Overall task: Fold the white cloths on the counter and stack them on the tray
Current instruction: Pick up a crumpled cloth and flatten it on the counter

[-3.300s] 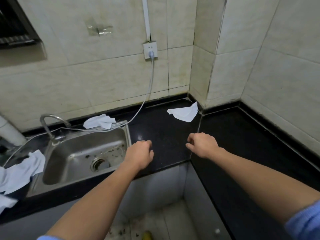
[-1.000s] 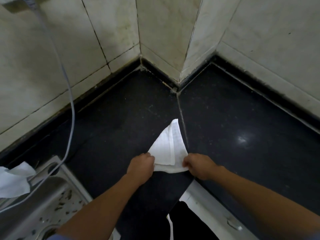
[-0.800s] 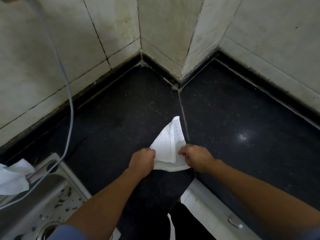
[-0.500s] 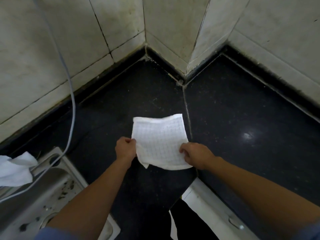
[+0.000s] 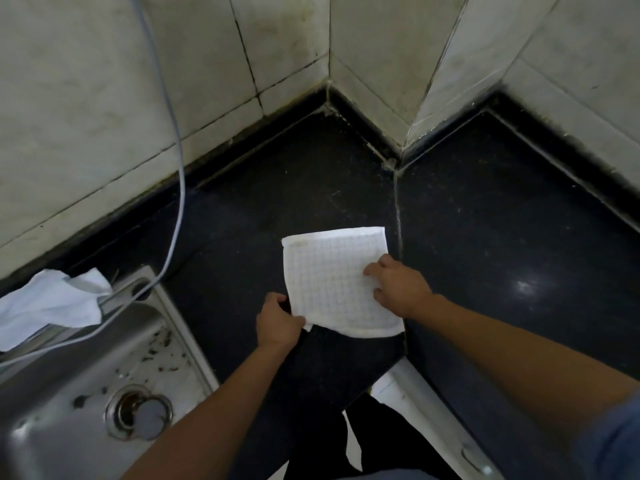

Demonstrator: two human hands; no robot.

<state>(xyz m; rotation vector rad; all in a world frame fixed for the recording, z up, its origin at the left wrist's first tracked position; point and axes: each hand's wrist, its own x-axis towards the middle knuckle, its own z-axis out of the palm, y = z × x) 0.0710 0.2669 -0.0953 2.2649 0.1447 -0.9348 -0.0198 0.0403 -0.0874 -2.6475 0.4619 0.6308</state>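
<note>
A white cloth point(image 5: 332, 271) with a faint grid pattern lies spread flat as a square on the black counter point(image 5: 485, 237) near the inner corner. My left hand point(image 5: 278, 322) pinches the cloth's near left corner. My right hand point(image 5: 398, 287) rests on the cloth's right side with its fingers bent on the fabric. A second white cloth point(image 5: 48, 303) lies crumpled at the back edge of the sink. No tray is in view.
A steel sink point(image 5: 86, 393) with a drain and dirt specks fills the lower left. A grey cable point(image 5: 173, 174) hangs down the tiled wall and runs over the sink's rim. Tiled walls close the counter at the back and right.
The cloth went from a folded triangle to a flat open square. My left hand moved to the near left corner, my right hand slid up onto the right side.
</note>
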